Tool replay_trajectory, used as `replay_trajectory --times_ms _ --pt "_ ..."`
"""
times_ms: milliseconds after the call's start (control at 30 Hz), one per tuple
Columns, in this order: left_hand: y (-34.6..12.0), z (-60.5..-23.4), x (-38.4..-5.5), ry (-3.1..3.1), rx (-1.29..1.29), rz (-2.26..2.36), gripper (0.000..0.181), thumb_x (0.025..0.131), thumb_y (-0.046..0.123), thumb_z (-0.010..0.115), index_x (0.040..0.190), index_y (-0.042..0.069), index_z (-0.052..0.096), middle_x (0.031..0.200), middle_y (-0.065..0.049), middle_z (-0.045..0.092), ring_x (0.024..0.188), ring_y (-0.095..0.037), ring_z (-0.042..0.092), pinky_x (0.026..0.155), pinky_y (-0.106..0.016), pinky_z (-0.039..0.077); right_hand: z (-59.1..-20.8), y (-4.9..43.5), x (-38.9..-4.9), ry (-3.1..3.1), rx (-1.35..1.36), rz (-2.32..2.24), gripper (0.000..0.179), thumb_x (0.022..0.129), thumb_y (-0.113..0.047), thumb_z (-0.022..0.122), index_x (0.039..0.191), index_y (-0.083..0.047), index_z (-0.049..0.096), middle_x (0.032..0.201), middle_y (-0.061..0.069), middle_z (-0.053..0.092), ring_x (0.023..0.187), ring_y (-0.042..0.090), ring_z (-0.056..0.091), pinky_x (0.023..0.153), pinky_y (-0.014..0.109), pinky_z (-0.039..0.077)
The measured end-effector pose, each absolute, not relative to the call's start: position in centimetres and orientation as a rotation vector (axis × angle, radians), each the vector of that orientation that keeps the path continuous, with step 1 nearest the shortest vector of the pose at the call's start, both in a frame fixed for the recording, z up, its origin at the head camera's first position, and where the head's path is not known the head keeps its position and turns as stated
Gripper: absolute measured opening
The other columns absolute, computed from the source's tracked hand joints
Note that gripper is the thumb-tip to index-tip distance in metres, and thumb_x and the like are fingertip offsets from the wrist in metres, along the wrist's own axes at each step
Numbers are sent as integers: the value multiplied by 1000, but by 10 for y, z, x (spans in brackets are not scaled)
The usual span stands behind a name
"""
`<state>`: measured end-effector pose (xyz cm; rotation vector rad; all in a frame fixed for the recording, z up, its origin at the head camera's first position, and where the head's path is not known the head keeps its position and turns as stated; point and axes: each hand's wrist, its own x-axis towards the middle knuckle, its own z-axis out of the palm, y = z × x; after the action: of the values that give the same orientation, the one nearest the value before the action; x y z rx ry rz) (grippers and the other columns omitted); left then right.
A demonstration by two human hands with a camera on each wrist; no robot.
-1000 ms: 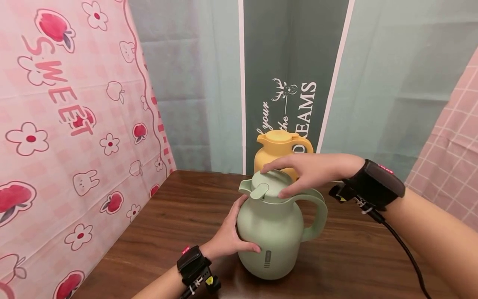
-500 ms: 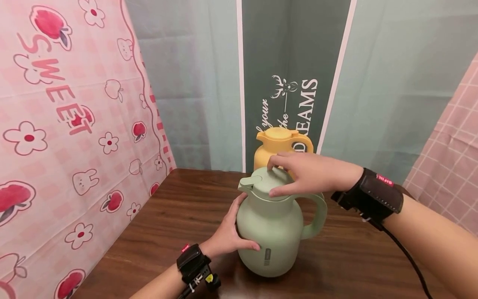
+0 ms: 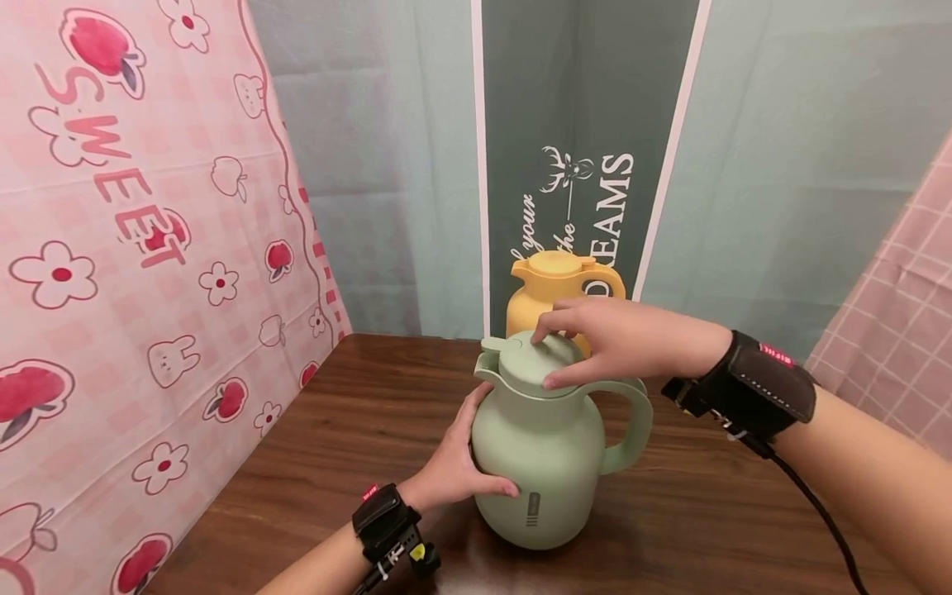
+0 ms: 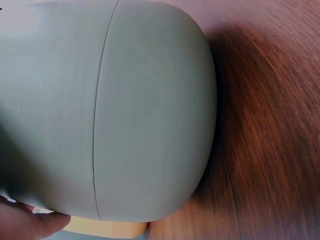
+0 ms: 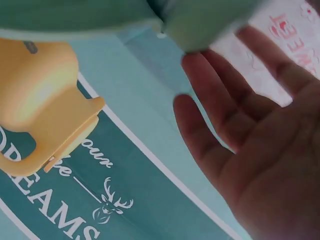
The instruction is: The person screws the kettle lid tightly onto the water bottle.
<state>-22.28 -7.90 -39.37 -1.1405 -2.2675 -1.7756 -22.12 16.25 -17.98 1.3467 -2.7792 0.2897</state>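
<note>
A pale green thermos jug (image 3: 539, 454) stands upright on the table, its handle to the right. My left hand (image 3: 457, 471) grips the left side of its body, thumb across the front and fingers hidden behind. On top sits the round green lid (image 3: 530, 372), whose flat tab points left and slightly back, past the spout. My right hand (image 3: 610, 335) holds the lid from above, thumb at the near rim and bent fingers on the top. Smooth green body (image 4: 150, 110) fills much of the left wrist view. Several fingers of the right hand (image 5: 265, 135) show in the right wrist view.
Directly behind stands a yellow jug (image 3: 546, 285) of similar shape, partly hidden by the right hand. Blue-green cloth (image 3: 372, 207) hangs behind the dark wood table (image 3: 357, 413). Pink patterned cloth (image 3: 186, 330) borders the left, pink checked cloth (image 3: 892, 322) the right.
The lid has turned clockwise seen from above: its tab has swung from the near left, across the spout, to the back left. My right fingers have shifted on the lid; my left hand has stayed.
</note>
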Motion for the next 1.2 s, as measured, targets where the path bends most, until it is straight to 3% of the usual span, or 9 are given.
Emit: replay_trajectory --times_ms 133,233,367,433,567,800,967,1200 --pt "-78 -393 -224 -2248 -1150 -1760 119 63 36 88 151 31 8 149 6 24 129 -19 37 101 -39 36 -186 161 -221 -2705 1267 223 42 78 -63 66 100 -28 61 83 -7 47 70 9 43 62 27 41" --pt "-78 -394 -225 -2250 -1154 -1744 119 64 38 87 152 30 7 149 5 24 129 -20 36 101 -40 36 -186 163 -223 -2726 1294 251 42 79 -63 65 103 -28 61 89 -7 48 72 10 45 64 28 42" --pt "-78 -396 -224 -2268 -1140 -1743 118 65 39 86 151 31 7 149 5 24 129 -19 36 100 -39 36 -181 168 -229 -2864 1390 368 43 85 -52 66 121 -29 57 118 -8 51 99 12 51 81 34 46" --pt "-78 -398 -224 -2266 -1135 -1745 118 65 38 87 151 31 7 149 5 24 129 -19 36 100 -39 36 -178 169 -233 -2930 1433 430 47 87 -47 66 129 -31 53 133 -7 46 118 15 46 93 40 43" --pt "-78 -399 -224 -2257 -1128 -1750 120 63 33 89 151 31 8 149 6 25 129 -20 37 100 -39 36 -175 168 -238 -2989 1491 503 50 88 -42 67 134 -33 51 139 -10 44 130 13 37 102 43 35" --pt "-76 -397 -224 -2265 -1129 -1744 119 64 34 89 151 32 8 148 7 26 128 -19 38 100 -39 36 -179 166 -240 -2922 1464 506 47 85 -48 68 126 -26 57 118 -7 54 105 13 51 89 38 43" --pt "-74 -396 -226 -2268 -1129 -1745 118 64 36 88 151 32 8 148 7 25 128 -19 37 100 -39 36 -184 165 -241 -2920 1361 527 46 83 -54 67 119 -28 56 108 -4 52 93 16 50 79 34 45" --pt "-74 -397 -226 -2262 -1132 -1752 117 65 38 87 151 31 8 148 7 25 129 -19 37 101 -39 36 -182 171 -250 -2876 1454 516 25 94 -30 62 118 -25 59 102 -7 58 88 14 55 76 33 47"
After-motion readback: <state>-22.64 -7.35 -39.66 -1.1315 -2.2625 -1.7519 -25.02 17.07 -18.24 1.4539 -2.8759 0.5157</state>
